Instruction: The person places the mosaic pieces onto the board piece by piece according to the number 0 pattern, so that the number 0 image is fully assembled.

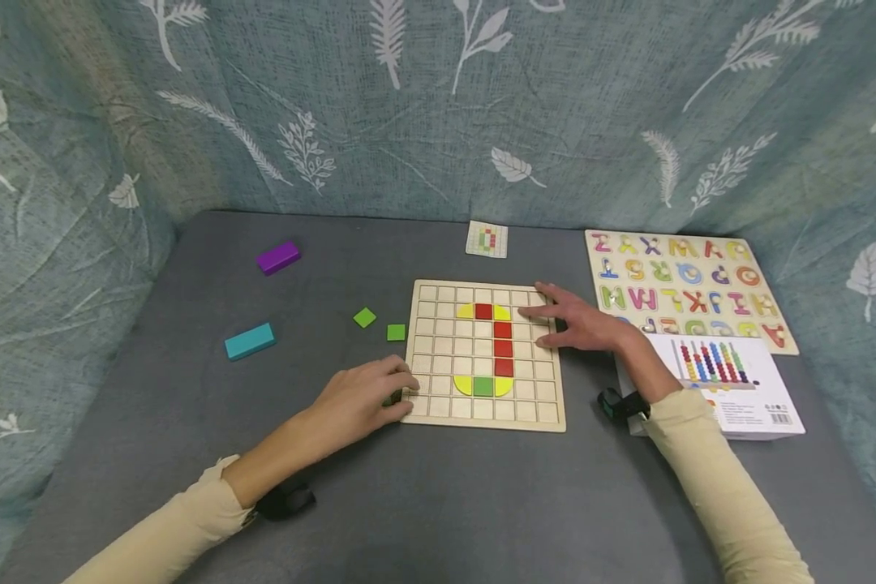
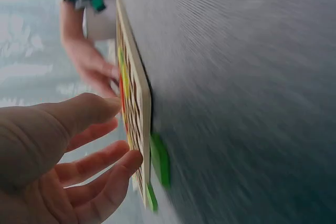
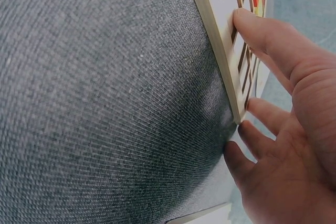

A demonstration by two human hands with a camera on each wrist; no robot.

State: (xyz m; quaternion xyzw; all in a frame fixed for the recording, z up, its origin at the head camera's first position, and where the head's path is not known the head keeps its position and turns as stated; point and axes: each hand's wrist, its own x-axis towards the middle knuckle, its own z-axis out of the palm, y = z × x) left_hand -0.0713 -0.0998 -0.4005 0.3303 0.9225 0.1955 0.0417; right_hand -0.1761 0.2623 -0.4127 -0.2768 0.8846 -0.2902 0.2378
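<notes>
A square wooden grid board [image 1: 441,414] lies in the middle of the table. Red tiles [image 1: 503,348], yellow rounded tiles [image 1: 463,385] and one green tile [image 1: 483,387] fill some of its cells. My left hand [image 1: 365,395] is at the board's lower left edge, its bent fingertips at the rim and the thumb apart from them. A green tile [image 2: 160,161] lies beside the board under that hand, partly hidden in the head view. On the opposite side my right hand [image 1: 584,320] spreads its fingers over the right edge, thumb tip on the cells.
Two loose green tiles [image 1: 365,317] lie left of the board. A teal block [image 1: 250,341] and a purple block [image 1: 279,258] are farther left. Behind the board is a small pattern card [image 1: 487,240]. An alphabet board [image 1: 689,276] and a white box [image 1: 755,405] stand at right.
</notes>
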